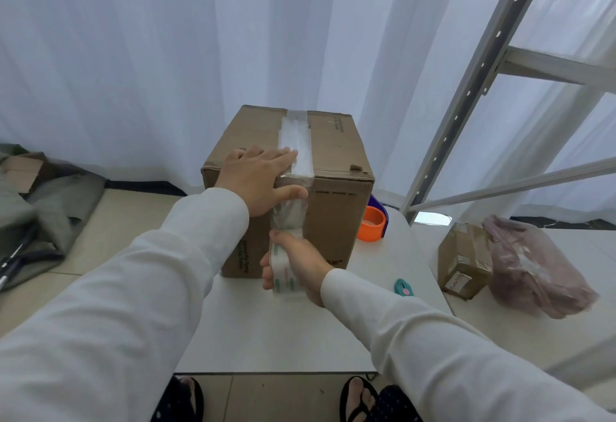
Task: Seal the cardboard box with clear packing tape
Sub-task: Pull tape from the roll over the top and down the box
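Fingers (283, 155) of the left hand (256, 176) lie flat and spread on top of a cardboard box (336, 208) standing on a white worktop (286, 331), pressing down a strip of clear packing tape (296, 145) that runs along the lid and over the near edge. Below, the right hand (300, 263) grips the tape roll (283, 271) against the box's front face. An orange tape roll (371, 223) sits just beside the box, a teal cutter (403, 287) nearer the worktop's edge.
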